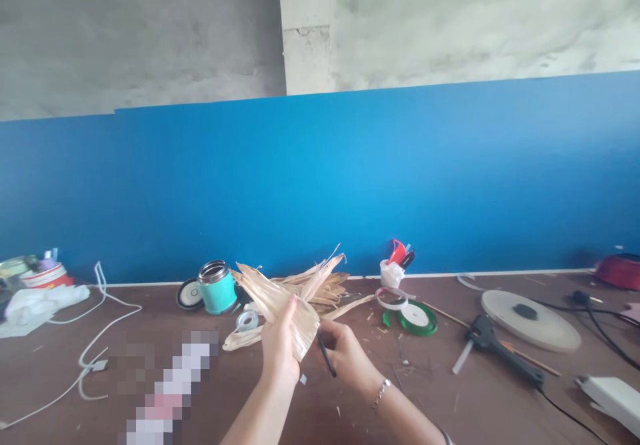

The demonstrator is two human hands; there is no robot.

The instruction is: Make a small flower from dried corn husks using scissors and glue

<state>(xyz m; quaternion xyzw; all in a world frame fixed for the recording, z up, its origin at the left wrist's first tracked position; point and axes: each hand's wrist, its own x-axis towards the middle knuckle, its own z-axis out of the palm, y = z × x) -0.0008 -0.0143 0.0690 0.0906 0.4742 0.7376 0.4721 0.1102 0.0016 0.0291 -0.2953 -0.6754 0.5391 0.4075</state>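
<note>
While my left hand [280, 350] grips the lower end of a dried husk strip [283, 305], holding it up off the table [500, 408] near the front edge, probably to keep it taut and facing me, my right hand [347, 358] pinches a black pen [326, 355] shut between its fingers, touching the strip. Beyond lie a husk pile [325, 283], a teal jar [217, 289] and green tape [417, 318] toward the back edge.

Left hand [280, 345] raised, fingers curled in a closed grip; right hand [346, 355] just beside, fingers pinched.
</note>
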